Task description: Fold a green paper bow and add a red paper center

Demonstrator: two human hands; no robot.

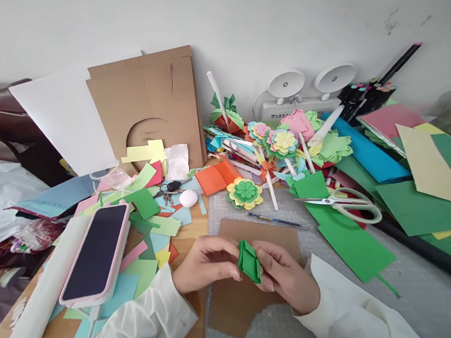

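Note:
A small piece of green paper (249, 262), folded into a thick packet with raised edges, is held up over a sheet of brown cardboard (235, 302). My right hand (287, 275) pinches its right side between thumb and fingers. At its left edge is my left hand (211, 262), with the index fingertip partly hidden at the paper and the thumb just below. Beyond the hands a blue pen (279, 221) lies across the cardboard's far edge. Scissors with pale handles (341, 202) rest on green paper sheets (356, 245) to the right.
A grey cutting mat (220, 210) lies under the cardboard. Several paper flowers (246, 193) stand or lie at the back, before a white router (298, 107). To the left are a phone (96, 252), paper scraps (140, 273), keys (168, 196) and leaning cardboard (143, 97).

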